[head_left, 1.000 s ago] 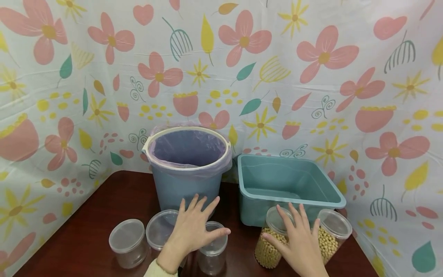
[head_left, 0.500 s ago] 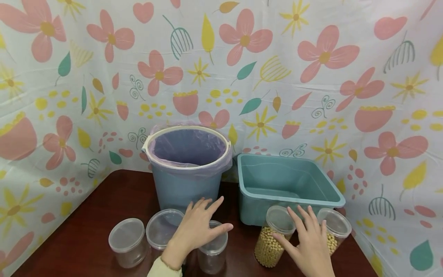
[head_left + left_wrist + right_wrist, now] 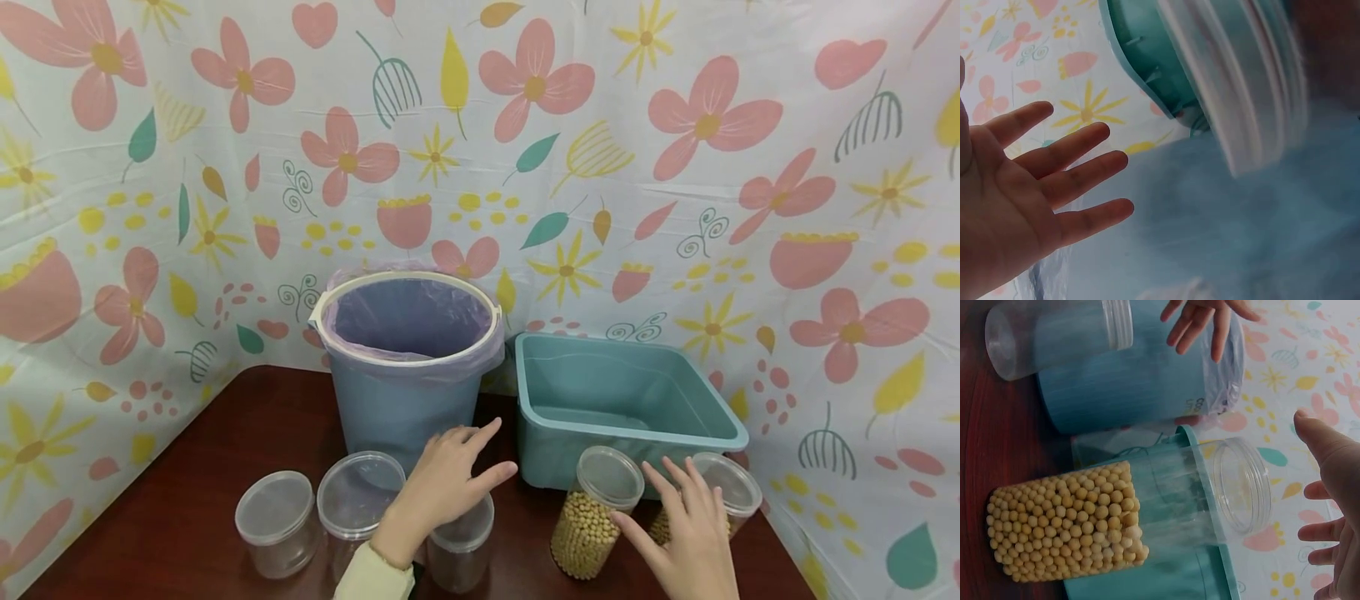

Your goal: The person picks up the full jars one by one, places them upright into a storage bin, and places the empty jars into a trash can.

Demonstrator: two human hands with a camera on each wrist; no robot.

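My left hand [image 3: 442,483] hovers over a small empty clear jar [image 3: 461,554], covering part of its lid. Its fingers are spread and hold nothing, as the left wrist view also shows. My right hand [image 3: 690,529] is held with loosely spread fingers near two lidded jars of dried soybeans. One soybean jar [image 3: 587,533] stands just left of the thumb, apart from it in the right wrist view. The other soybean jar [image 3: 726,479] is partly hidden behind the right hand. A wider empty jar [image 3: 358,500] sits left of the small one, partly behind the left forearm.
Another empty lidded jar [image 3: 276,525] stands at the left on the dark red-brown table [image 3: 187,500]. Behind the jars are a blue bucket [image 3: 397,408] with a purple liner and a teal plastic basin [image 3: 630,442]. A flower-patterned curtain [image 3: 480,167] hangs behind.
Both hands have drifted to the right. The left hand has turned and now covers more of the small empty jar's lid; the right hand uncovers the nearer soybean jar. The containers stay put.
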